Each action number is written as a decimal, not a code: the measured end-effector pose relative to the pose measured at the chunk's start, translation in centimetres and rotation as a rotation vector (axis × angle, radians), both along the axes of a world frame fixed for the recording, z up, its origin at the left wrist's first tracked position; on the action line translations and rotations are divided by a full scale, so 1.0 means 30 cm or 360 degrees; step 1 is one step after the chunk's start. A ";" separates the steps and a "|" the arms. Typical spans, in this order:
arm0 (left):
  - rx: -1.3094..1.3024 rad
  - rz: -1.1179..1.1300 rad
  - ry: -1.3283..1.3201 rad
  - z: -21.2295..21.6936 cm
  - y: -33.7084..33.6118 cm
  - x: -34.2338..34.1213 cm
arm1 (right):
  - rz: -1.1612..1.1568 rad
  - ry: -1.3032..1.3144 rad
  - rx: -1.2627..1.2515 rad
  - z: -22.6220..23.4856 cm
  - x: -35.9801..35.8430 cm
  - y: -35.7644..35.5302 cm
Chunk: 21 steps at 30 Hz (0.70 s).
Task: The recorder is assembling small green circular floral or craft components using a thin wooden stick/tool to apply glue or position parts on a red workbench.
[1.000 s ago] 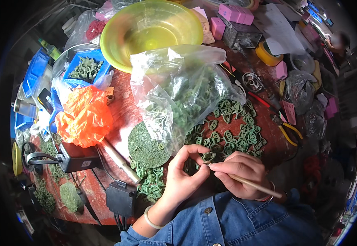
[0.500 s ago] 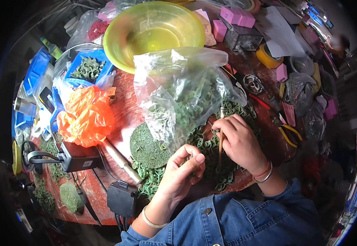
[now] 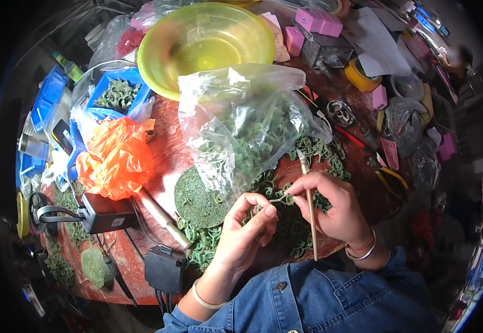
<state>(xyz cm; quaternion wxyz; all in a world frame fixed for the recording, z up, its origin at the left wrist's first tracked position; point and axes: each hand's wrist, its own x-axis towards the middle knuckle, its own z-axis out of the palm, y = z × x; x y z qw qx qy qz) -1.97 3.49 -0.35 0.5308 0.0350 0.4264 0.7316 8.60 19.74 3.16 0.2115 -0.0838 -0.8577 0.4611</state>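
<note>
With our right hand [image 3: 335,210] we pinch a small green piece [image 3: 280,198] between thumb and forefinger, a thin brush [image 3: 312,225] resting in the same hand. Our left hand [image 3: 244,230] curls just beside it; we cannot tell whether it grips anything. The piece is over the desk [image 3: 166,136], near the clear plastic bag [image 3: 213,122].

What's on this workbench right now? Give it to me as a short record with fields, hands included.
right hand: the right hand holds a slim wooden-handled tool and pinches a small green piece
left hand: the left hand is curled close by; grip unclear
surface: red tabletop
center: clear plastic bag
beyond the bag: yellow bowl
left side: orange plastic bag, blue tray
right side: yellow tape roll
</note>
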 end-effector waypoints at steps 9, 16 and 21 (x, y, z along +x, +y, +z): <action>0.0106 -0.0101 -0.0028 0.001 -0.008 -0.006 | 0.0102 0.0079 0.0040 -0.005 0.013 0.000; 0.0086 -0.0218 0.0009 0.010 -0.013 -0.002 | -0.0089 0.0067 -0.0589 0.005 0.034 -0.025; 0.0194 -0.0161 -0.0101 0.013 -0.015 -0.014 | -0.0032 0.0222 -0.0776 0.011 0.084 -0.022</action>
